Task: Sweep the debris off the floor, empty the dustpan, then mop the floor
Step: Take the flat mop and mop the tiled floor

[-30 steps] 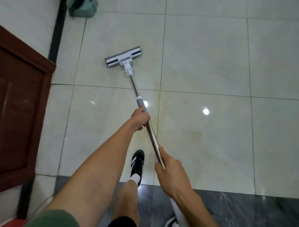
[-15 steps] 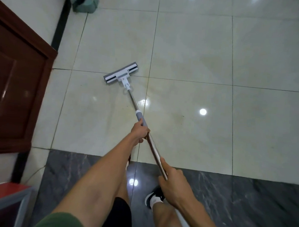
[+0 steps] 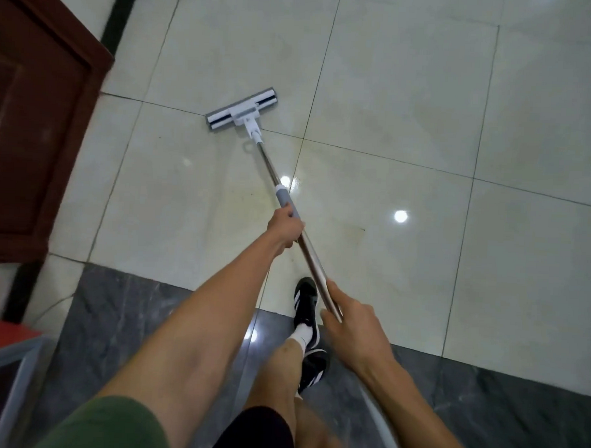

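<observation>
Pale tile floor is best mopped with the mop head, at 11 o'clock, pressed flat while the left hand and right hand grip the pole.

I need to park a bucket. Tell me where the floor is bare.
Bare tile right of the mop handle, round the ceiling-light reflection, and beyond the mop head. Crowded near the wooden door on the left and round the shoes.
</observation>
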A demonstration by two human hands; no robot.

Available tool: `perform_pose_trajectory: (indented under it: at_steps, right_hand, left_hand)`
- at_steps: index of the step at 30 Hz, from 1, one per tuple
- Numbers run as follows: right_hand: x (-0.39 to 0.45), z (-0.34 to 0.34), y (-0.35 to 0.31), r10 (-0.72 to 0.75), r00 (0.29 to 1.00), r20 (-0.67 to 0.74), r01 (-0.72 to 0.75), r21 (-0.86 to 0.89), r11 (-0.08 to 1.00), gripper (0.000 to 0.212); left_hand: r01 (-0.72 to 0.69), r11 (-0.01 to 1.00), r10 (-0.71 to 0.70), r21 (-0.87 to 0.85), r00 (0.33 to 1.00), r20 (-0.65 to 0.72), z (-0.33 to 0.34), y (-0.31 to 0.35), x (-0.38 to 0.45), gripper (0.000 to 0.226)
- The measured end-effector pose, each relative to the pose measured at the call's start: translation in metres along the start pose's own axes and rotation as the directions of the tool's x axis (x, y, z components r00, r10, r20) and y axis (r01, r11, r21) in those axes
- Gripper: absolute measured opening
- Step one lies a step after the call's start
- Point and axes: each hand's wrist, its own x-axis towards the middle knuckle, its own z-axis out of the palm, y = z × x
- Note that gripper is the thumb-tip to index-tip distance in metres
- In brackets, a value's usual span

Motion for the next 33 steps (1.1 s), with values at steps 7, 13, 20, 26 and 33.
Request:
perform_pose_trajectory:
  at_steps: [7,13,20,26,33]
  right_hand:
    - [0.095,-0.054,-0.043,-0.013,1.0,-0.007,0.012,-0.079,0.997,0.054]
    - [0.119,-0.093,-0.039,0.022,1.0,0.014,-0.021,-0.109,0.994,0.055]
    - [0.121,-0.124,-0.017,0.009,0.999,0.05,-0.003,-0.119,0.993,0.055]
    - [0.092,-0.154,0.05,-0.003,0.996,0.084,0.015,-0.134,0.991,0.053]
    - [0.015,-0.239,0.213,0.034,0.992,0.123,-0.007,-0.21,0.978,0.051]
  left_hand:
    - [0.004,0.995,-0.009,-0.103,0.999,-0.044,-0.025,0.077,0.071,0.045]
    - [0.019,0.991,-0.021,-0.135,1.0,-0.018,-0.015,0.106,0.081,0.047]
    - [0.02,0.99,-0.03,-0.137,0.997,-0.071,0.012,0.125,0.069,0.02]
    - [0.063,0.988,-0.073,-0.14,0.995,-0.069,0.082,0.116,0.043,0.026]
    - [0.116,0.972,-0.128,-0.204,0.991,-0.049,0.261,0.095,-0.029,0.075]
